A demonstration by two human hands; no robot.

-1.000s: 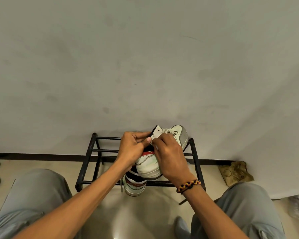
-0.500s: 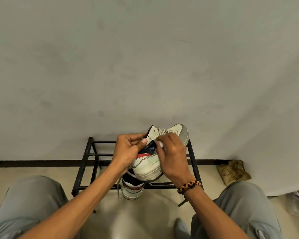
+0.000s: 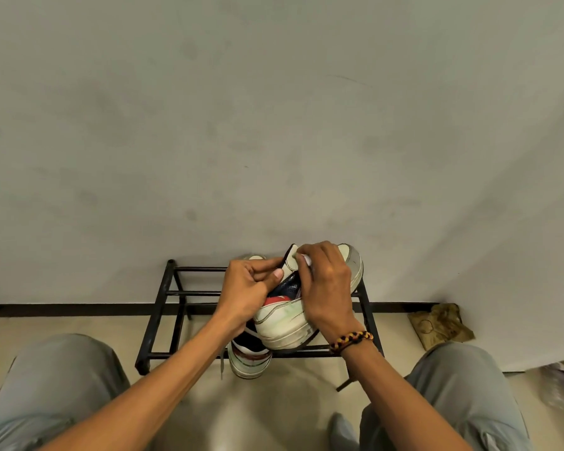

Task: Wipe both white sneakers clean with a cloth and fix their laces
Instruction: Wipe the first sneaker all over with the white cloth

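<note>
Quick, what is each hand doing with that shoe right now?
Left hand: fingers curled, pinching the sneaker at its tongue.
Right hand: curled over the sneaker, pinching something small and white, likely a lace.

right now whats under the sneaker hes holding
Below the held sneaker sits the second sneaker, heel toward the camera, at the black rack front rail. Its toe and laces are covered by the held shoe and left hand.
</note>
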